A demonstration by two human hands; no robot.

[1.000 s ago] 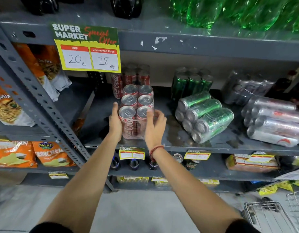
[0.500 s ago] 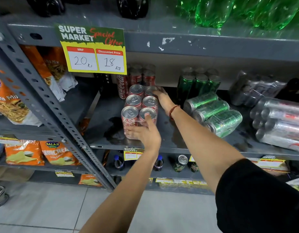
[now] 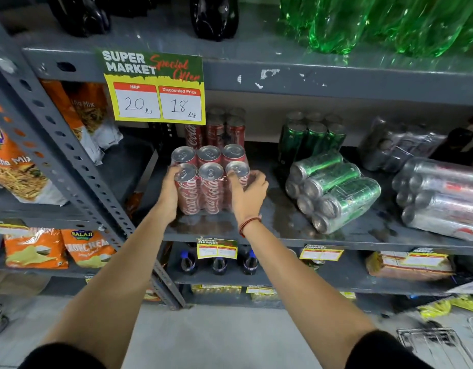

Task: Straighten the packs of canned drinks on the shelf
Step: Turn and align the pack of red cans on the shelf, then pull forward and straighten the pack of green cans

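Note:
A shrink-wrapped pack of red cola cans (image 3: 210, 179) stands upright on the grey shelf (image 3: 256, 235), three cans wide facing me. My left hand (image 3: 169, 190) presses its left side and my right hand (image 3: 248, 189) grips its right side. A second red pack (image 3: 219, 130) stands behind it. To the right a green can pack (image 3: 334, 190) lies on its side, with an upright green pack (image 3: 311, 137) behind. Silver can packs (image 3: 443, 198) lie tipped at the far right.
A yellow price sign (image 3: 155, 86) hangs from the shelf above. The slotted steel upright (image 3: 70, 169) runs diagonally at left, with snack bags (image 3: 14, 166) beyond. Green bottles (image 3: 376, 22) sit on the top shelf. A wire basket (image 3: 437, 347) stands on the floor at right.
The red pack has been turned a quarter turn, so its wide three-can side now faces me. My right hand came from the pack's back to its right side; my left moved to the left side.

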